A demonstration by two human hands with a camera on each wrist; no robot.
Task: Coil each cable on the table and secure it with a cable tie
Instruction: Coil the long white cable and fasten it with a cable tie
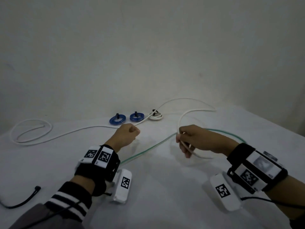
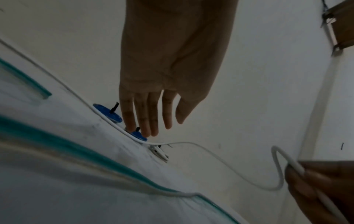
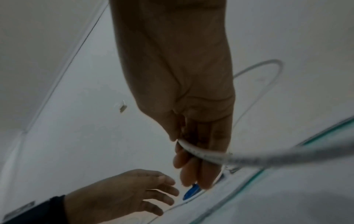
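Observation:
A long white cable (image 1: 69,133) snakes over the white table (image 1: 165,187), from a loose loop at the far left to a high arc on the right. My right hand (image 1: 182,140) grips the cable near its end; in the right wrist view the cable (image 3: 201,153) crosses under the curled fingers (image 3: 191,171). My left hand (image 1: 130,133) hovers over the cable's middle stretch with relaxed, straight fingers (image 2: 153,121) and holds nothing. A green cable (image 1: 148,150) lies loose between and under my hands. A black cable tie (image 1: 24,199) lies near the front left.
Two blue coils (image 1: 117,119) (image 1: 137,117) and a white coil (image 1: 155,116), each bound with a black tie, sit at the back by the wall. A flat white object (image 1: 3,199) lies at the left edge.

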